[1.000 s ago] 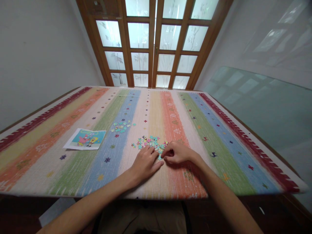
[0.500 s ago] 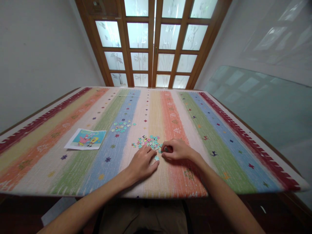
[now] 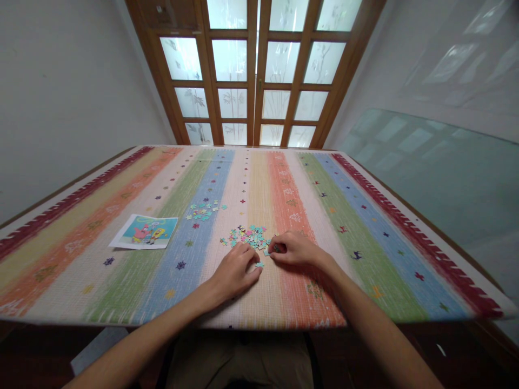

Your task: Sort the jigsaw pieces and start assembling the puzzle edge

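The picture point(image 3: 142, 231) lies flat at nine o'clock, likely as a guide. A small cluster point(image 3: 203, 210) sits at eleven. The left hand point(image 3: 234, 271), fingers loosely spread, rests by one loose piece point(image 3: 259, 264). The pile point(image 3: 248, 236) is at twelve. The right hand point(image 3: 295, 249) pinches a piece there. No containers show.

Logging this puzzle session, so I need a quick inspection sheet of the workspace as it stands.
Surface: striped multicoloured woven tablecloth covering the table.
Job's things: near heap of small colourful jigsaw pieces; one loose piece; second, smaller heap farther off.
Clutter: cartoon reference picture lying flat at left.
Grippers: left hand resting by the loose piece; right hand pinching pieces at the heap's edge.
Cables: nothing seen.
Surroundings: wooden frosted-glass doors, pale walls.
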Action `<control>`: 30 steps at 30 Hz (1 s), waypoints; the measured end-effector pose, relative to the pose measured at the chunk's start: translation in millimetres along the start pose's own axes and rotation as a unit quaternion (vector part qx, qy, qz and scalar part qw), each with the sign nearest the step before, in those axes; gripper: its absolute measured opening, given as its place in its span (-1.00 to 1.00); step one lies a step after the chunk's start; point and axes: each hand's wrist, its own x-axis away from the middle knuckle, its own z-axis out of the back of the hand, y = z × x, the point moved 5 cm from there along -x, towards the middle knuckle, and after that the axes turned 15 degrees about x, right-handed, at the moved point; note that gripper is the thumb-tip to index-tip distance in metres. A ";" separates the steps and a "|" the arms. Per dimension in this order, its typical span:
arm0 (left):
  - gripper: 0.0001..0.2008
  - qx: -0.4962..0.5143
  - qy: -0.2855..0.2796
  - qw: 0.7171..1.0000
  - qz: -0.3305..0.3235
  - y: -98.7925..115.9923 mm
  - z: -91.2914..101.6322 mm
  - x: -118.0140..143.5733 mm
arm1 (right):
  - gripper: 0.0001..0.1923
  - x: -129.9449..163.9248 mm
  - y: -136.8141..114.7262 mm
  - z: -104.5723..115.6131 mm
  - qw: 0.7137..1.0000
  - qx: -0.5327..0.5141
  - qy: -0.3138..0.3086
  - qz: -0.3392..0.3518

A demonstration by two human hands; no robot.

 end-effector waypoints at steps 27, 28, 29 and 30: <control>-0.88 -0.034 0.150 0.981 0.114 -82.1 142.8 -20.2 | -0.87 0.1 -2.7 -0.6 0.999 -0.032 -0.008 -0.003; -0.88 -0.040 0.149 0.981 0.114 -85.5 143.1 -24.0 | -0.87 0.1 -2.7 -0.5 0.999 -0.033 -0.008 -0.003; -0.88 -0.047 0.147 0.982 0.113 -88.6 142.7 -27.9 | -0.87 0.0 -2.7 -0.3 0.999 -0.033 -0.008 -0.004; -0.88 -0.054 0.144 0.982 0.112 -91.6 141.8 -31.8 | -0.87 0.0 -2.7 -0.1 0.999 -0.035 -0.006 -0.004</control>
